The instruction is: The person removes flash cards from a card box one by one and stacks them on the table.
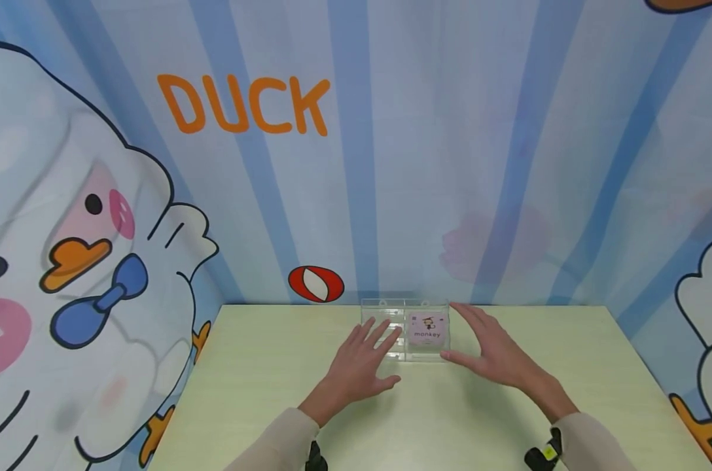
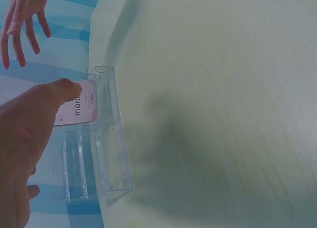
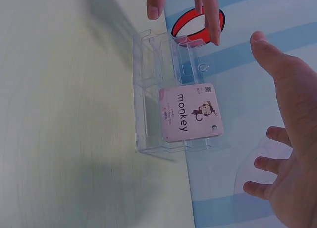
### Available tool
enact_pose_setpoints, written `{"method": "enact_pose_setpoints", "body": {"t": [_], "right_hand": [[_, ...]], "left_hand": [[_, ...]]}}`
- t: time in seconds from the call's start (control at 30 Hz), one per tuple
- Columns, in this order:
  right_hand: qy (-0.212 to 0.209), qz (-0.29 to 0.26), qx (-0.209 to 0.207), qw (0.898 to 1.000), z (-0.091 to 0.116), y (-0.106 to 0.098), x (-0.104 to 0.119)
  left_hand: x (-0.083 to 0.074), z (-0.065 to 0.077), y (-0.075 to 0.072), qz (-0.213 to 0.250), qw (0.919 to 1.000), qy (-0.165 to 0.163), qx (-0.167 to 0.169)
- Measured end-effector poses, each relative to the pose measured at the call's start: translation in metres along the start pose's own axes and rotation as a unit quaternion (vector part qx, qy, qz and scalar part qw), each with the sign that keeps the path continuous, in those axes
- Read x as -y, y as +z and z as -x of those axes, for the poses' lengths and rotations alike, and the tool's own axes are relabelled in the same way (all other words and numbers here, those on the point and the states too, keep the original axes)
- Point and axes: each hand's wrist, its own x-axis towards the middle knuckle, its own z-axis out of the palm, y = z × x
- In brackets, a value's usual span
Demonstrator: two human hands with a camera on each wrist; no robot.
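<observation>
A clear plastic card rack stands on the table near its back edge, with two side-by-side columns of stepped slots. In its right column leans a pink card printed with "monkey" and a small monkey drawing; whether more cards lie behind it I cannot tell. My left hand hovers before the left column with fingers spread and holds nothing. Off the right side of the rack, my right hand is spread, thumb apart from the fingers, also holding nothing. In the left wrist view the left thumb overlaps part of the card.
The pale wood-look table extends to both sides and in front of the rack. Right behind it hangs a blue striped cloth with duck drawings and the word "DUCK". A dark wrist device sits at the right cuff.
</observation>
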Motion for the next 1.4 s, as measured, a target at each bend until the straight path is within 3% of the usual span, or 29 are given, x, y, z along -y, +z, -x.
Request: {"method": "enact_pose_setpoints", "body": {"t": [0.33,0.53,0.9,1.4], "right_hand": [[0.048,-0.085,-0.004,0.995,-0.007,0.013,-0.012],[0.061,-0.133,-0.013,0.989,-0.009,0.025,-0.017],[0.122,-0.178,-0.033,0.976,-0.012,0.037,-0.027],[0.180,-0.224,-0.021,0.957,-0.016,0.050,-0.041]], "left_hand": [[-0.007,-0.013,0.018,-0.013,0.9999,0.000,0.008],[-0.010,-0.018,0.027,-0.013,0.9995,-0.018,0.020],[-0.010,-0.029,0.049,-0.047,0.9978,-0.038,0.026],[-0.010,-0.039,0.059,-0.078,0.9967,-0.024,-0.002]]}}
